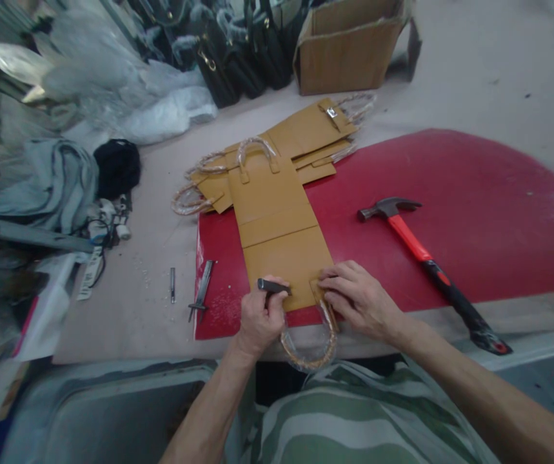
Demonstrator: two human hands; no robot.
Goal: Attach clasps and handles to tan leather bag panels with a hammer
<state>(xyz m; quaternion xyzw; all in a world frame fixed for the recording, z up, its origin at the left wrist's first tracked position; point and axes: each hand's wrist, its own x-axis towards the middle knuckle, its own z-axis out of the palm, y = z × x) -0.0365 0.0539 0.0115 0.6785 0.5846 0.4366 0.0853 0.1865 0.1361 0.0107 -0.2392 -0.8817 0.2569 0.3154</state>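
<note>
A tan leather bag panel (284, 222) lies flat, running from the stacked panels towards me. At its near end a braided handle (311, 365), wrapped in clear plastic, loops over the table edge. My left hand (262, 317) is closed around a short dark rod-shaped tool (271, 285), tilted over the panel's near left part; its exact kind is unclear. My right hand (361, 299) grips the right end of the handle with bent fingers, at the tab on the panel's near right corner. Those fingers partly cover the tab.
A claw hammer (415, 245) rests on the red mat (474, 206) at right. Left of the panel lie a thin metal tool (203, 291) and a small metal rod (173, 285). More tan bag panels (306, 132), black bags (238, 58) and a cardboard box (344, 58) are behind.
</note>
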